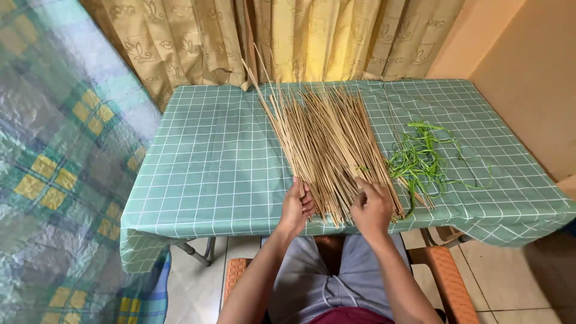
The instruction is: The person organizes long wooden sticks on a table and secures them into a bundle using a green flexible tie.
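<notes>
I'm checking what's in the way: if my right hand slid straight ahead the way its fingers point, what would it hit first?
The right hand points up-table along the tan sticks it already rests on; beyond them, likely the curtain, though depth is unclear.

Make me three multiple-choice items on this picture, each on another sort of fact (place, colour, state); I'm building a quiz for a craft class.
1. Where does the heap of green leaf strips lie?
A. Right of the bundle of tan sticks
B. Left of the bundle
C. On the floor

2. What colour is the checked tablecloth?
A. Red
B. Green with white lines
C. Plain black

3. What are the hands doing?
A. Both raised clear of the table
B. Both holding scissors
C. The left hand and right hand rest on the near end of the bundle

Answers:
1. A, since the green strips lie on the cloth to the right of the sticks.
2. B, as the cloth shows a white grid on green.
3. C, because both hands touch the stick ends at the table's near edge.
</notes>
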